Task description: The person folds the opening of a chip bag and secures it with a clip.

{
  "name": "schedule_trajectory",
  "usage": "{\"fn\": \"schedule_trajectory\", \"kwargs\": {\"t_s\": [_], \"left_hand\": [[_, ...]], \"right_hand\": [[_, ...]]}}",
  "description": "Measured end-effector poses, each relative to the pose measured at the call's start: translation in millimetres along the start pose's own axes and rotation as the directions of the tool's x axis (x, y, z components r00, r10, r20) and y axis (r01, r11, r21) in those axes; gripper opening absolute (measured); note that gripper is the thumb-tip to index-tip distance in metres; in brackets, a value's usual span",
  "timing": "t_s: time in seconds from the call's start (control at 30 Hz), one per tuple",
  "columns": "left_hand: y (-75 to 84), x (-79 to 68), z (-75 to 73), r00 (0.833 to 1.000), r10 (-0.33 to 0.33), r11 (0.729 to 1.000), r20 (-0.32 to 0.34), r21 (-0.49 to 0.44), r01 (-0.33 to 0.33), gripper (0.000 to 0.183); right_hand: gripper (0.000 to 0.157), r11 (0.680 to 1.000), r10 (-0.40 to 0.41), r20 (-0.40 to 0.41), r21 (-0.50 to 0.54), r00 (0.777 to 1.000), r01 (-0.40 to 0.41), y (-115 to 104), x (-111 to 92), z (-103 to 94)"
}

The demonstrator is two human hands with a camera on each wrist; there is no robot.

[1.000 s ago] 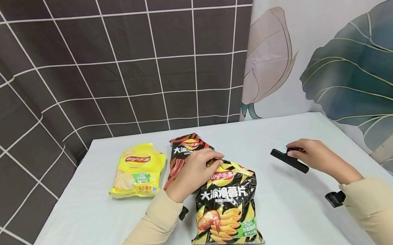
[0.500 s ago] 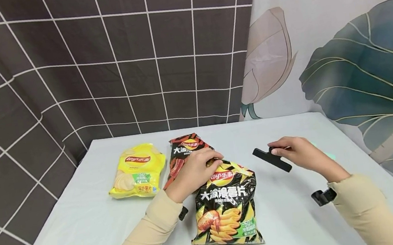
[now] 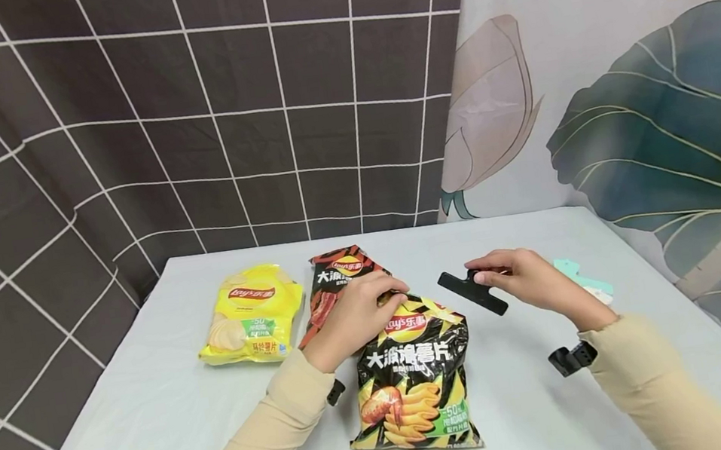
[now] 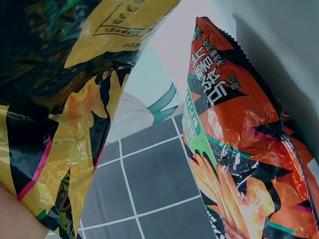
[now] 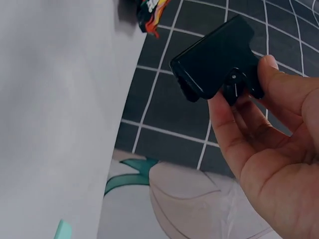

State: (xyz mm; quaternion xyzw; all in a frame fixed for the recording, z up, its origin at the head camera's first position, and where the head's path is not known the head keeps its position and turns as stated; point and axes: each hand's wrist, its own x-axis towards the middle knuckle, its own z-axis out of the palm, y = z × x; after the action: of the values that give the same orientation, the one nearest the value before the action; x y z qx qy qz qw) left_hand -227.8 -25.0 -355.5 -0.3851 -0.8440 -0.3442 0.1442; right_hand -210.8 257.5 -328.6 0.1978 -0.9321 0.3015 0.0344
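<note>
In the head view, my left hand (image 3: 355, 324) grips the top edge of a black and yellow bag of potato chips (image 3: 411, 378). The bag's folded top is partly hidden under the fingers. To its right, my right hand (image 3: 535, 284) pinches a black bag clip (image 3: 472, 293) by its handles, held just off the bag's top right. The right wrist view shows the clip (image 5: 214, 59) between thumb and fingers (image 5: 227, 124), its long jaws pointing away. A red and black chip bag (image 3: 341, 268) lies behind my left hand, partly covered; the left wrist view shows it (image 4: 239, 134) closer.
A yellow chip bag (image 3: 252, 315) lies at the left of the white table (image 3: 154, 427). Mint-green and white items (image 3: 585, 279) lie behind my right wrist. A dark gridded cloth (image 3: 254, 140) hangs behind the table, with a leaf-patterned curtain (image 3: 657, 140) on the right.
My right hand has moved left with the black bag clip, closer to the black and yellow bag, uncovering the mint-green items. My left hand has stayed in place on the bag.
</note>
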Motion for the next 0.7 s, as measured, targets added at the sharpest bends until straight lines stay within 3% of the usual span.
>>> {"fn": "schedule_trajectory", "kwargs": {"t_s": [0.27, 0.7], "left_hand": [[1.6, 0.3, -0.4, 0.999, -0.031, 0.999, -0.019, 0.023, 0.031, 0.012], [1.4, 0.3, -2.2, 0.999, -0.047, 0.998, 0.01, -0.029, 0.047, 0.018]], "right_hand": [[0.033, 0.997, 0.012, 0.014, 0.073, 1.0, -0.013, -8, 6, 6.2], [0.036, 0.99, 0.029, -0.01, 0.138, 1.0, -0.027, -16, 13, 14.4]]}}
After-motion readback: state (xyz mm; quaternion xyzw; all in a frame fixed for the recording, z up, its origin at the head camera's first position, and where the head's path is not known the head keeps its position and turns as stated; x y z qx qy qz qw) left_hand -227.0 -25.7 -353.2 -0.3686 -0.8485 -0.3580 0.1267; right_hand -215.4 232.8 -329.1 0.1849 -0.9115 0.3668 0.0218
